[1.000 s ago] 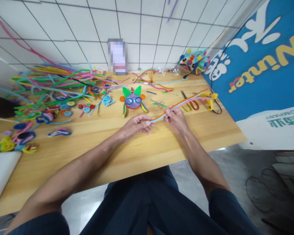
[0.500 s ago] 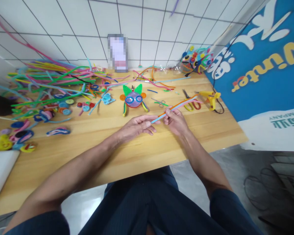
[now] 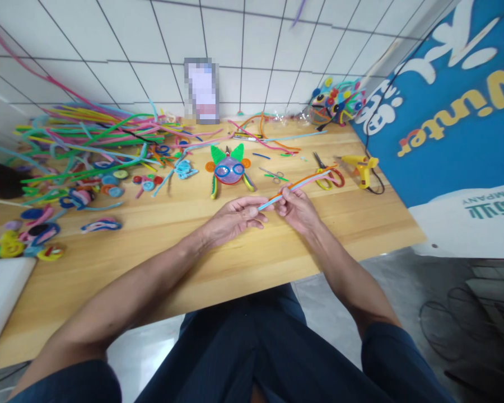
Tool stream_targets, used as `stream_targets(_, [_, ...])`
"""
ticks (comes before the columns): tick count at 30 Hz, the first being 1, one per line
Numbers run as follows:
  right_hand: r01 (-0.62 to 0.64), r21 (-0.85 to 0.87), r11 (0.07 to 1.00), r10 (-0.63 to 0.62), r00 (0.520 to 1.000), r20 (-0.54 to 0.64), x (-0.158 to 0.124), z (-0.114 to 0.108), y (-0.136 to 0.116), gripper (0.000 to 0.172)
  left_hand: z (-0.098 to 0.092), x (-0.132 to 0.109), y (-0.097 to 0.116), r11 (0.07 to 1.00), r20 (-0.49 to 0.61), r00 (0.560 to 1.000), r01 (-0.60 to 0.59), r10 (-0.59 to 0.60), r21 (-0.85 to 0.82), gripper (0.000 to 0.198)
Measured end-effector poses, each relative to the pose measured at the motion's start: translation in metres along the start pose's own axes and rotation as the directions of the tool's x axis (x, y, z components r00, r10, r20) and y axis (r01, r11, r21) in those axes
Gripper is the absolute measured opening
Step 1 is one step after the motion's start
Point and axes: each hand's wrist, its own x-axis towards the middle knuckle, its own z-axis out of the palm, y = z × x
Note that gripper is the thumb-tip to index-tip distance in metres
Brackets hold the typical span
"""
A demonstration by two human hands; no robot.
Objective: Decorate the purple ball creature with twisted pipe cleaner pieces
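Note:
Orange, light blue and pink pipe cleaners (image 3: 306,181) lie side by side in a bundle between my hands, above the table. My left hand (image 3: 238,218) pinches their near end between thumb and fingers. Farther along the same bundle, my right hand (image 3: 297,207) is closed on it with thumb and fingertips, and the loose ends fan out to the right over the scissors. Just beyond my hands sits a purple ball figure (image 3: 229,170) with green ears, blue ring glasses, orange coils at its sides and striped legs.
Yellow-and-red-handled scissors (image 3: 328,173) and a yellow glue gun (image 3: 361,169) lie to the right; small scissors (image 3: 276,176) are nearer the middle. A large pile of pipe cleaners (image 3: 92,134) covers the back left. A phone (image 3: 202,92) leans on the tiled wall. A blue sign (image 3: 457,101) borders the right.
The bundle's loose right end has dipped slightly and spread a little. Both hands keep their grip in almost the same place.

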Motion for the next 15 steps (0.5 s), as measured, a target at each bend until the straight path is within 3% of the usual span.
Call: stream_targets(15, [-0.019, -0.01, 1.0, 0.019, 0.999, 0.03, -0.0004, -0.0045, 0.0033, 0.05, 0.0049, 0.0002, 0.0023, 0.98, -0.024, 0.999, -0.038, 0.044, 0.198, 0.045])
